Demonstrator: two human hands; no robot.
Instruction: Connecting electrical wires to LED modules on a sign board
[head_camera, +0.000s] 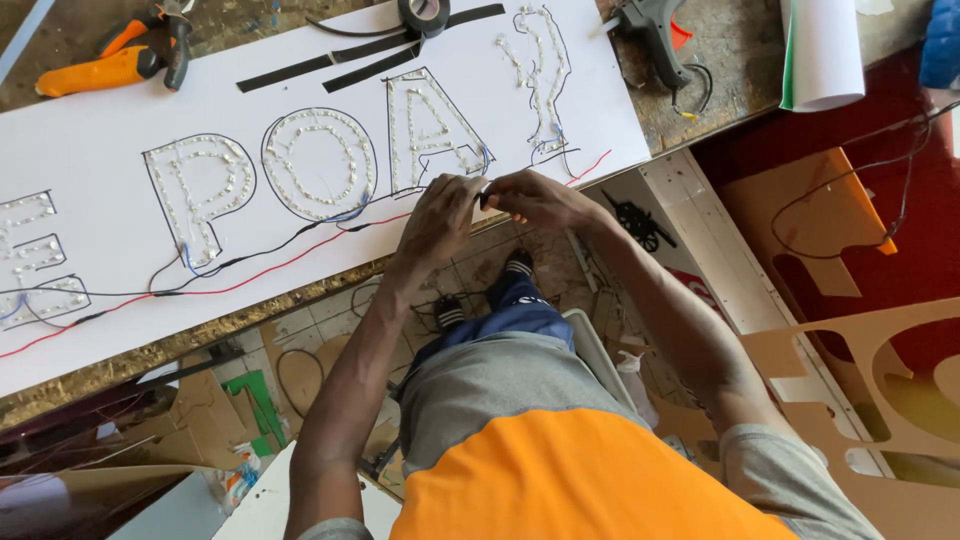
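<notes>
A long white board (100, 130) lies on the workbench, with outlined letters filled with rows of small clear lights. Red and black wires (260, 262) run along its near side. My left hand (440, 215) and my right hand (535, 198) meet at the board's near edge, below the third letter. Both pinch a small dark piece, likely black tape or wire, between their fingertips (484, 192). What exactly it is stays hidden by the fingers.
Black tape strips and a tape roll (424, 14) lie at the board's far side. Orange-handled pliers (110, 60) sit far left, a glue gun (655, 40) and a white paper roll (825, 50) far right. Cut cardboard pieces (880, 380) and scraps cover the floor.
</notes>
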